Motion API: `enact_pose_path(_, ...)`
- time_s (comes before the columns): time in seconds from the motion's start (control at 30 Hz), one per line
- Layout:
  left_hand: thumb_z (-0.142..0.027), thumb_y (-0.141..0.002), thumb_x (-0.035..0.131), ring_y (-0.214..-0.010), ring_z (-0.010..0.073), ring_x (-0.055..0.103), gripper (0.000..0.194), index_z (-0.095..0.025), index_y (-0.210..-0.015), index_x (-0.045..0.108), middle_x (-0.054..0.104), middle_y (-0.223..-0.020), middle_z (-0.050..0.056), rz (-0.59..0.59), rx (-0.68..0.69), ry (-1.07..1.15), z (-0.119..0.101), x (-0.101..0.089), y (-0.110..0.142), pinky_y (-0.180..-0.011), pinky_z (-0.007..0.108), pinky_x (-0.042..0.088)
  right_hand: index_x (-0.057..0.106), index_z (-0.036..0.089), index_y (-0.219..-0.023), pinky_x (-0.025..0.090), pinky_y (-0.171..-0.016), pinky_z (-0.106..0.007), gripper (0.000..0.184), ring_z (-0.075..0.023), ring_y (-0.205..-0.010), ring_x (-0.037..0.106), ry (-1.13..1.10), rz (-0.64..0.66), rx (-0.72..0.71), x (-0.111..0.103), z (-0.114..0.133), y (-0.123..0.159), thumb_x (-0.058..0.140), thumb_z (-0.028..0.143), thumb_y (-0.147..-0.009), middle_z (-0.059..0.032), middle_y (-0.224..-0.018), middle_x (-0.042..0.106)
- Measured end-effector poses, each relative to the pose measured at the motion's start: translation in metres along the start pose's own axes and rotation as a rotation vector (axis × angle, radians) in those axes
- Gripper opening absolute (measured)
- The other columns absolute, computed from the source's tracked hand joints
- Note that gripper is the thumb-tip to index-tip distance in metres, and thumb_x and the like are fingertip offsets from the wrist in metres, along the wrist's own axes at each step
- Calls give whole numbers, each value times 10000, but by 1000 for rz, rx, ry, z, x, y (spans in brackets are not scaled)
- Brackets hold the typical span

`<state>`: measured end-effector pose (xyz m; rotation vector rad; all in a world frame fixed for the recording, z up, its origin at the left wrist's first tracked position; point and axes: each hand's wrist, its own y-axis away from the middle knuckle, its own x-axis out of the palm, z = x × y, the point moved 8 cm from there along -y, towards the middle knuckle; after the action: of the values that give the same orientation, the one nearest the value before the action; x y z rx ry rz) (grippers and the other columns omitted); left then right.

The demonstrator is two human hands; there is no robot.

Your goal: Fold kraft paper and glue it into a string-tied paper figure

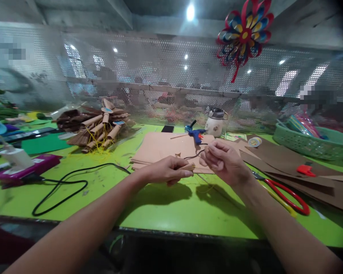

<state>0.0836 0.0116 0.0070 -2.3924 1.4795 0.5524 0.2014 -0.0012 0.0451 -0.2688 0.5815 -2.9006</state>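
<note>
My left hand [173, 170] is closed on a small brown paper piece [188, 166], low over the front of a stack of tan paper sheets [157, 146]. Close by on the right, my right hand [223, 159] is raised with its fingertips pinched together; whatever is between them is too small to make out. Thin yellowish strands show faintly between and below the hands. Behind the hands, a blue glue gun [196, 136] with an orange-red trigger lies on the stack, its black cord [194, 156] running between the hands.
Scissors [288, 195] with red and yellow handles lie beside my right forearm, near brown sheets [317, 186]. A bundle of brown paper rolls [98, 127], purple power strip [31, 171], bottle [214, 125] and green basket [308, 146] stand around. A black cable [87, 182] loops on the left.
</note>
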Motion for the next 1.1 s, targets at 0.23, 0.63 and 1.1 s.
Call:
enact_pose_path(0.23,-349,-849,483,-546,91,391,224,-172,-742,568,484,-639,-12,-162,133,-295,-11,-5,-6,-524,194,294,522,179,-639,359,-464,-242,202,-52,-413,295,10,-128,-55,-4,4,1,661,282,-743,78,-466,351)
enact_pose_path(0.63,-334,-861,471,-471,118,341,203,-205,-717,535,455,-533,-19,-293,122,-536,-14,-6,-1,-510,237,215,551,164,-648,351,-432,-239,198,-69,-400,388,189,-230,-126,-15,5,5,645,290,-769,65,-439,402)
enact_pose_path(1.1,-429,-891,359,-506,118,390,314,-180,-805,530,479,-590,-2,-259,-76,-807,12,-21,-1,-503,238,242,535,170,-613,272,-378,-204,184,-39,-367,297,191,-504,-310,-70,39,10,687,221,-704,85,-427,352)
